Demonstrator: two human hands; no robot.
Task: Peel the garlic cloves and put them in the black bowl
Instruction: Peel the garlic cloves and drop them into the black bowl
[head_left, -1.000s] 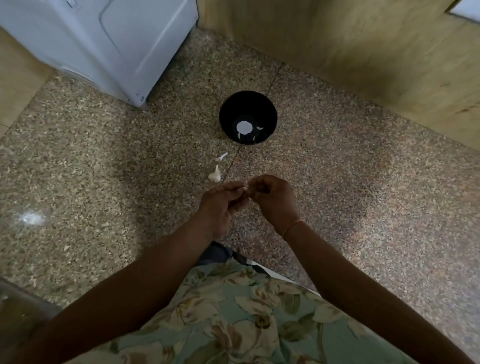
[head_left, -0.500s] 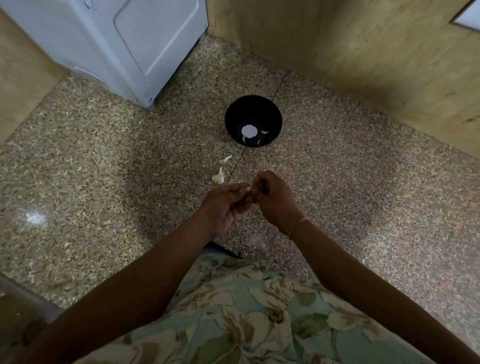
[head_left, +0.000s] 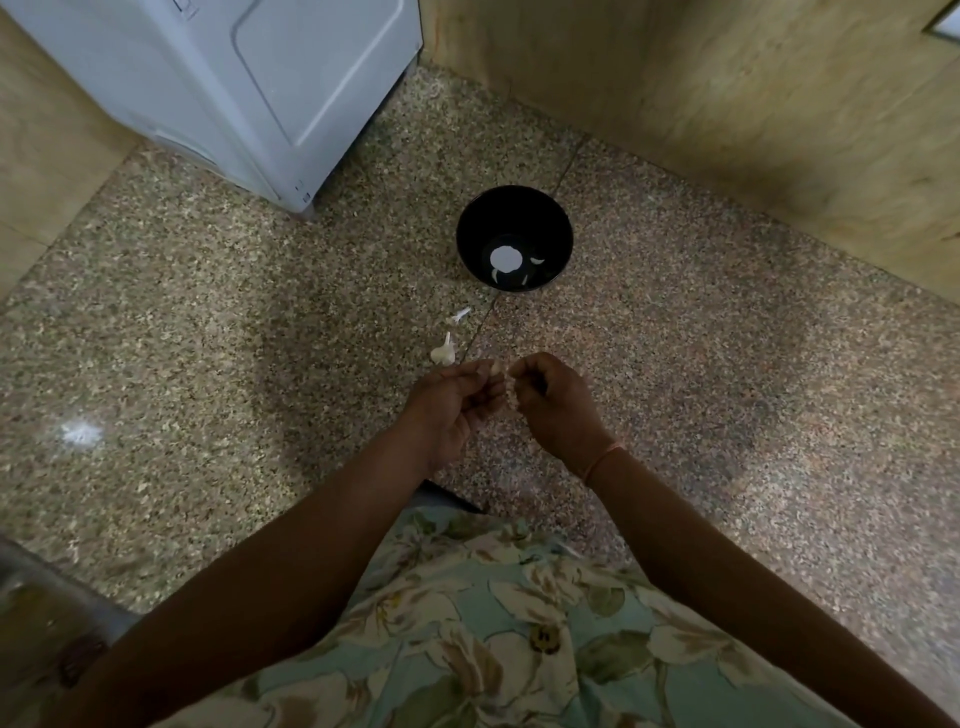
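Fingers (head_left: 525, 368) of left hand (head_left: 452, 402), right hand (head_left: 558, 410) pinched clove (head_left: 512, 395) between them; hands moved apart a bit, skin likely came loose.

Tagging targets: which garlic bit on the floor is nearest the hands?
The stalked garlic piece just beyond the left hand; the peel scrap lies nearer the bowl.

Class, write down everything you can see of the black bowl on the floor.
The black bowl is round, deep and glossy, dark throughout. It stands upright on the speckled floor, over a tile seam, with nothing else touching it. Inside at the bottom lie a few pale pieces and a round white patch, perhaps glare.
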